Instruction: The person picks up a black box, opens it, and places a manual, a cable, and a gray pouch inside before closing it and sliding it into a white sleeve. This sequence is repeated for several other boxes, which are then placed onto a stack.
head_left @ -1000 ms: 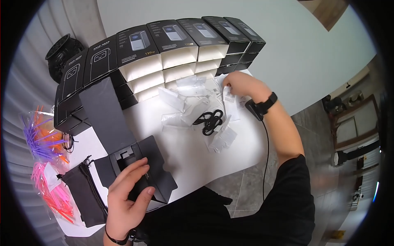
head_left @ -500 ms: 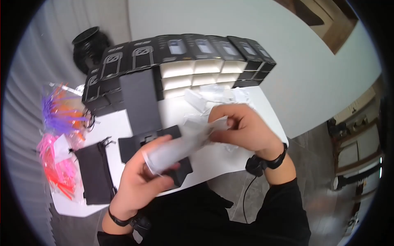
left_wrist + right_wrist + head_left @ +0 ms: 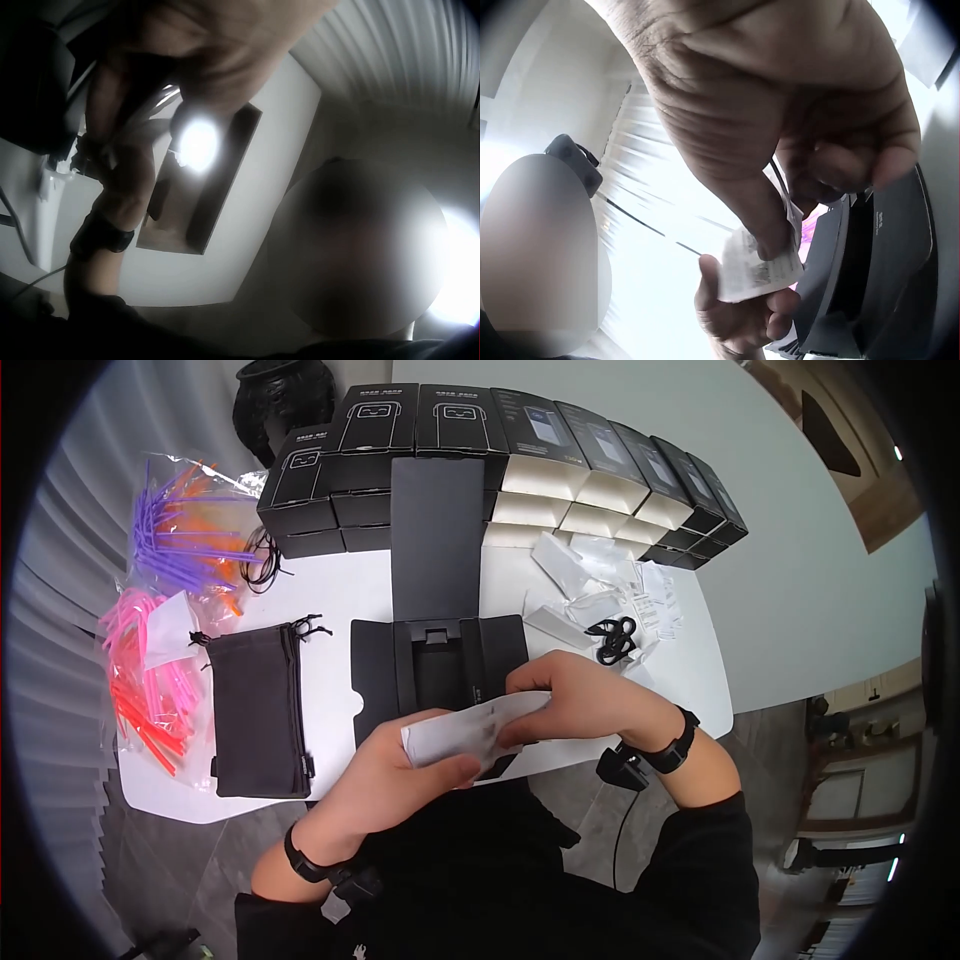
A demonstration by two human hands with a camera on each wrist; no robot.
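Observation:
A folded white printed leaflet (image 3: 455, 730) is held between both hands, over the near part of an open black box (image 3: 505, 645). My left hand (image 3: 385, 780) pinches its left end, thumb on top and fingers beneath. At the other end, my right hand (image 3: 585, 700) grips it between thumb and fingers. Small print shows on the leaflet (image 3: 754, 266) in the right wrist view. The box has its long lid (image 3: 437, 540) folded back and a recessed insert inside; the hands and leaflet hide its near part.
Left of the box lies a black drawstring pouch (image 3: 258, 720), beside bags of pink straws (image 3: 150, 660) and purple straws (image 3: 180, 545). Stacked black boxes (image 3: 460, 420) line the back. Clear wrappers (image 3: 590, 575) and a coiled black cable (image 3: 615, 640) lie on the right.
My right hand has come from the paper pile to the box, bringing the leaflet. My left hand has left the box and now holds the leaflet too. The head view has shifted.

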